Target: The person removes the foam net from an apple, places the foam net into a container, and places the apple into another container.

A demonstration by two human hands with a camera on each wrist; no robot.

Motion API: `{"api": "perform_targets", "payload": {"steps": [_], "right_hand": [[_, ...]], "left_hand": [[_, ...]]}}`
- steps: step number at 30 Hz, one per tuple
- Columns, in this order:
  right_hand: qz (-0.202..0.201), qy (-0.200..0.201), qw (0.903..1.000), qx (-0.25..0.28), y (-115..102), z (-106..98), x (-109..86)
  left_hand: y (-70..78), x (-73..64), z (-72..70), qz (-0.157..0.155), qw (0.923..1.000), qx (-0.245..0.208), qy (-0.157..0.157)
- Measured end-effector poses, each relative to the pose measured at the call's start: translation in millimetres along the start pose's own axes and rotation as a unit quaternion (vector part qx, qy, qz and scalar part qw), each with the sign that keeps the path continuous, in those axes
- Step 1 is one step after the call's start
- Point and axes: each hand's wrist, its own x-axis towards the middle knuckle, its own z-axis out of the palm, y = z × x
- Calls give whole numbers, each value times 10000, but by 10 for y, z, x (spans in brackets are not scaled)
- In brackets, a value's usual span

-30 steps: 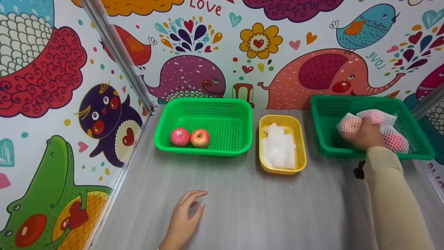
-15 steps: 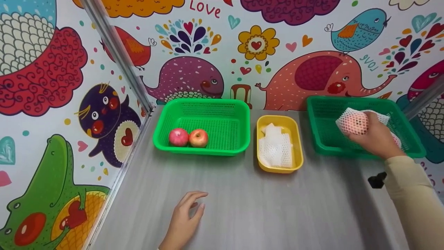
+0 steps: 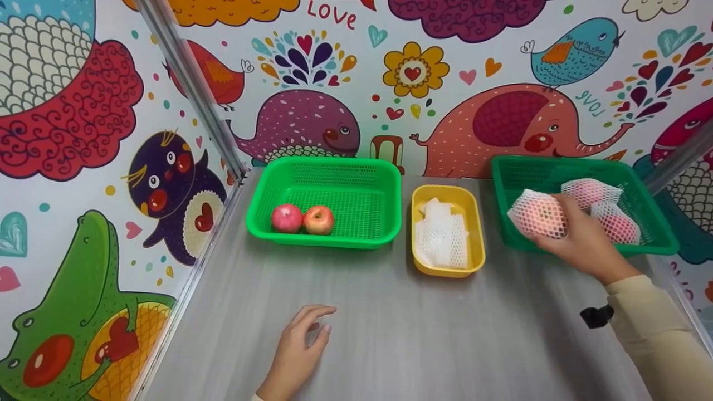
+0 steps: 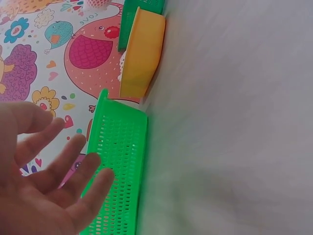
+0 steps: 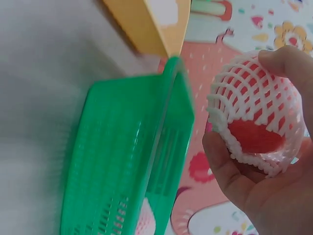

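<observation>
My right hand (image 3: 587, 242) grips an apple in a white foam net (image 3: 539, 215), held up over the left part of the dark green basket (image 3: 562, 161). In the right wrist view, red skin shows through the open end of the net around the apple (image 5: 257, 134), with thumb and fingers on either side. Two more netted fruits (image 3: 615, 223) lie in that basket's right half. My left hand (image 3: 295, 348) is held near the front of the table, its fingers loosely bent and holding nothing. In the left wrist view this hand (image 4: 54, 181) appears before the bright green basket (image 4: 120, 161).
The bright green basket (image 3: 379, 240) at the back left holds two bare apples (image 3: 303, 219) side by side. Between the baskets stands a yellow tray (image 3: 476, 234) with flat white foam nets (image 3: 443, 236). Patterned walls (image 3: 412, 33) bound the grey table (image 3: 390, 334) behind and at the sides.
My right hand has lifted the netted apple from among the others in the dark green basket and brought it left and towards me. The left hand has stayed almost still.
</observation>
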Motion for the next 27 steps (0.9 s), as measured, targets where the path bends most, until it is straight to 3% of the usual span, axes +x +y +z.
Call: {"api": "perform_targets", "payload": {"steps": [8, 19, 27], "right_hand": [[-449, -125, 9985, 288, -295, 195, -108], [-803, -697, 9941, 211, -796, 434, -295], [-982, -979, 9902, 195, -970, 667, -422]], "left_hand": [[-3, 18, 29, 27, 10000, -31, -81], [-25, -8, 73, 79, 9999, -46, -101], [-19, -4, 101, 12, 9998, -98, -152]]}}
